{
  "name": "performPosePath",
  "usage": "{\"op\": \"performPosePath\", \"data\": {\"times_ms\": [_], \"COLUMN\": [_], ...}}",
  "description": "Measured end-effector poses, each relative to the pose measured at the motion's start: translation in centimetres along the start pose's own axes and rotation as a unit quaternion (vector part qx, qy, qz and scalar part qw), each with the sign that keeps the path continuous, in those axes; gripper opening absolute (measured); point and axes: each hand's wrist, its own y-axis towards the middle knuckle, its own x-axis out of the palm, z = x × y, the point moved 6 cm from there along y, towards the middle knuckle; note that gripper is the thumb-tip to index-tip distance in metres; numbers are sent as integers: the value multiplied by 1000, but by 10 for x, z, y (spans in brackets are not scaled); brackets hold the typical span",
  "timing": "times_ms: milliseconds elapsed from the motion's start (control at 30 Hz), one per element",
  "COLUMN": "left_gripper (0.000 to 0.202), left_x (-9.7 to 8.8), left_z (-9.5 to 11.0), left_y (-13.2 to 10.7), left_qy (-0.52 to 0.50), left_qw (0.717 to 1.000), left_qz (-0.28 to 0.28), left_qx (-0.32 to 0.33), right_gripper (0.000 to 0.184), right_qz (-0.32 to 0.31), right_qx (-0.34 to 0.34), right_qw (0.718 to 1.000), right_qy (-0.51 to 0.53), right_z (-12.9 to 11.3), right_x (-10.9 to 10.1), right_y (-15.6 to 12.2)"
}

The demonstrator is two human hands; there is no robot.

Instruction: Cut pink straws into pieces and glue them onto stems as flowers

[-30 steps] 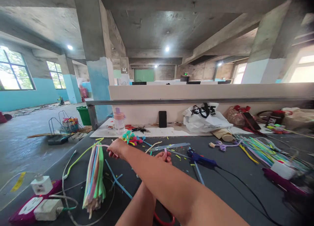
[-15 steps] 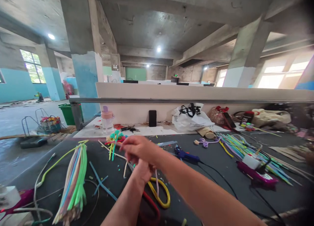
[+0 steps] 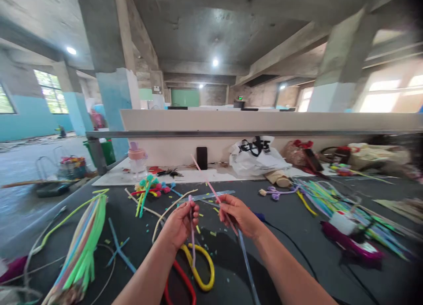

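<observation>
My left hand (image 3: 181,221) is closed in a pinch on a pale purple pipe cleaner (image 3: 192,239), which hangs below the fingers. To its right, my right hand (image 3: 239,213) grips a pink pipe cleaner (image 3: 206,180) that slants up and left beyond the fingertips. A thin blue-grey strip (image 3: 247,265) hangs below the right hand; whether that hand holds it too I cannot tell. Under the left forearm lie scissors with a yellow handle loop (image 3: 211,269) and a red one (image 3: 193,291). A blue glue gun (image 3: 260,217) is mostly hidden behind my right hand.
A bundle of pipe cleaners (image 3: 79,247) lies at left, another loose pile (image 3: 324,199) at right. Coloured pom-pom pieces (image 3: 150,186) lie beyond my left hand. A bottle (image 3: 137,164), black phone (image 3: 202,158) and white bag (image 3: 254,157) stand at the back. Cables cross the dark tabletop.
My hands were crossed, with the right arm reaching over the left. Now they are apart, the right hand having moved right, and the pink pipe cleaner shows in it.
</observation>
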Motion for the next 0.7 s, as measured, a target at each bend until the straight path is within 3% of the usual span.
{"op": "performPosePath", "data": {"times_ms": [267,567,700], "left_gripper": [8,9,2], "left_x": [6,-7,6], "left_z": [5,16,13], "left_y": [-1,4,-5], "left_qy": [24,12,25], "left_qw": [998,996,998], "left_qz": [18,7,-19], "left_qx": [56,83,58], "right_gripper": [30,31,33], "right_qz": [-96,-133,-115], "right_qx": [36,76,54], "right_qw": [994,987,986], "right_qy": [-21,56,110], "right_z": [20,27,24], "right_x": [22,32,32], "right_y": [3,-1,0]}}
